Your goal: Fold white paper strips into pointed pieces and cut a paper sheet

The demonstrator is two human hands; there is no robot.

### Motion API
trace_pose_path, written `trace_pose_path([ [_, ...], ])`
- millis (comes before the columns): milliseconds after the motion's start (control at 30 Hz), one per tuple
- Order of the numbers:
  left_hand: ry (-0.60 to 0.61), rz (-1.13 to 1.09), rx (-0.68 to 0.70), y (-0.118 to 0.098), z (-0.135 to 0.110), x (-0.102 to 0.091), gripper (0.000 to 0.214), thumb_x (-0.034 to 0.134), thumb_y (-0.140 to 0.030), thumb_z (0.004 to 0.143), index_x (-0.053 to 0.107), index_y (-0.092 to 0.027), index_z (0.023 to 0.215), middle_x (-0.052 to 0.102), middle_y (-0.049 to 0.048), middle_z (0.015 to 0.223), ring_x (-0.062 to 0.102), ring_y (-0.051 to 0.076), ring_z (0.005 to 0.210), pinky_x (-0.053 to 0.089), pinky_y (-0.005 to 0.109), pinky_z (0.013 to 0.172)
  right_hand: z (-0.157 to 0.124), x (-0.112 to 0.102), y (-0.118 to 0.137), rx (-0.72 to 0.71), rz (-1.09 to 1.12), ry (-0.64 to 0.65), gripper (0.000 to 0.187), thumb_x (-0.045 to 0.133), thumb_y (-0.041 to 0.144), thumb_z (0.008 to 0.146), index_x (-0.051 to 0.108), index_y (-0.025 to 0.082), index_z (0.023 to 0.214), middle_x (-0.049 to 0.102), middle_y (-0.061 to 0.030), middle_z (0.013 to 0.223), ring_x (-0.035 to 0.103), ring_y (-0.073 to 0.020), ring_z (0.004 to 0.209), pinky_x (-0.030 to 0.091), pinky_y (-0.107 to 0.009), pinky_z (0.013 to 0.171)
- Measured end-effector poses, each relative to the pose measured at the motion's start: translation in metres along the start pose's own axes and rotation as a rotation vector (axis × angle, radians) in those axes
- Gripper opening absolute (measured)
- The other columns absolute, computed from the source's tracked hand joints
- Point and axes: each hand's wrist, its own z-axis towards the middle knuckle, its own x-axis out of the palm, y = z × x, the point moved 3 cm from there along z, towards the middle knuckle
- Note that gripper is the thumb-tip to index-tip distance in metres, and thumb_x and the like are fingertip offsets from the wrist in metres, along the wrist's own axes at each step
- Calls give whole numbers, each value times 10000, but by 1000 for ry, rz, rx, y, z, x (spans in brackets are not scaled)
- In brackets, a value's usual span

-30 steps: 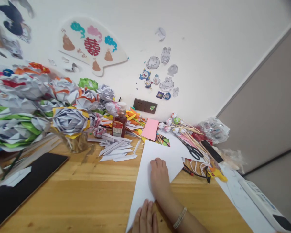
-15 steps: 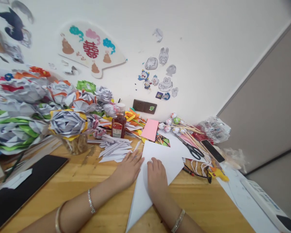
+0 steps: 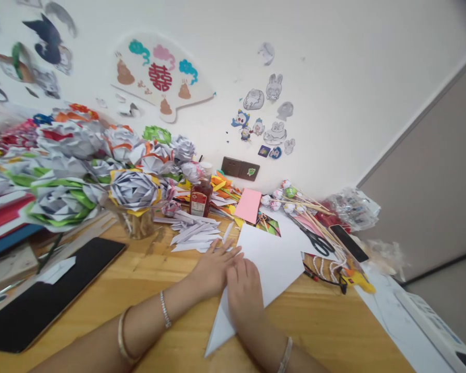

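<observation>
A folded sheet of white paper (image 3: pixel 274 269) lies on the wooden table in front of me, with a long pointed corner towards me. My left hand (image 3: pixel 213 269) lies flat on its left edge, fingers stretched out and a little apart. Close beside it, touching it, my right hand (image 3: pixel 245 292) presses on the paper near the folded left edge, its fingers bent and together. The right thumb is mostly hidden. Just beyond my left fingers lies a pile of cut white paper strips (image 3: pixel 196 233).
Paper flowers (image 3: pixel 135 189) crowd the left, above a black board (image 3: pixel 58 290). A brown-red bottle (image 3: pixel 200 199) stands behind the strips. Pink paper (image 3: pixel 248 205), black-handled scissors (image 3: pixel 320 243), a phone (image 3: pixel 348 242), wrapped sticks (image 3: pixel 306 202) and a yellow tool (image 3: pixel 359 281) lie at the right.
My right hand has moved left and towards me along the paper, up against my left hand. The paper's near corner has shifted slightly. The camera view has turned a little left.
</observation>
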Motion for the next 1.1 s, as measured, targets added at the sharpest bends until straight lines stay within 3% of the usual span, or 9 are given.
trace_pose_path([
  [200, 39, 6, 30, 5, 2, 8, 380, 292, -354, 873, 372, -252, 1230, 379, 7, 1350, 240, 255, 1260, 119, 487, 1005, 1, -6, 23, -68, 4, -93, 218, 364, 50, 761, 562, 136, 732, 550, -138, 861, 456, -260, 840, 410, -426, 762],
  [400, 69, 23, 19, 6, 3, 8, 375, 329, -226, 869, 365, -241, 1242, 395, 12, 1339, 267, 257, 1250, 172, 499, 991, 0, -7, 45, -26, 75, -50, 186, 410, 30, 726, 541, 148, 666, 552, -113, 800, 467, -241, 759, 435, -412, 694],
  [533, 76, 20, 20, 5, 2, 4, 395, 353, -208, 855, 360, -254, 1246, 399, -4, 1336, 264, 238, 1253, 194, 475, 993, -6, -9, 65, -16, 150, -58, 181, 415, 19, 713, 550, 134, 746, 555, -140, 919, 467, -255, 823, 418, -441, 733],
  [633, 63, 20, 14, 6, 1, 5, 404, 333, -206, 857, 341, -248, 1259, 387, 2, 1344, 260, 236, 1253, 182, 481, 995, -8, -10, 66, -108, 238, -72, 195, 403, 62, 745, 550, 146, 843, 551, -133, 990, 458, -253, 877, 385, -461, 794],
  [767, 37, 18, 11, 6, -1, 3, 388, 325, -285, 862, 359, -250, 1247, 406, 6, 1333, 260, 237, 1253, 165, 477, 1006, -4, -15, 22, -53, 315, -145, 265, 330, 76, 789, 506, 153, 971, 546, -124, 975, 448, -241, 942, 390, -442, 800],
  [967, -52, -21, -95, 2, -4, -5, 375, 260, -265, 882, 397, -192, 1223, 432, 54, 1313, 256, 220, 1254, 97, 470, 1033, 3, -10, -76, 221, 207, 150, 251, 437, 226, 800, 468, 133, 1031, 516, -139, 1045, 433, -262, 971, 379, -432, 830],
  [1100, -51, -27, -120, 2, -6, -7, 398, 234, -288, 887, 370, -173, 1243, 442, 66, 1304, 254, 223, 1254, 117, 474, 1030, 11, 5, -90, 221, 166, 286, 320, 475, 288, 793, 462, 128, 1069, 544, -119, 1002, 454, -254, 922, 375, -396, 801],
])
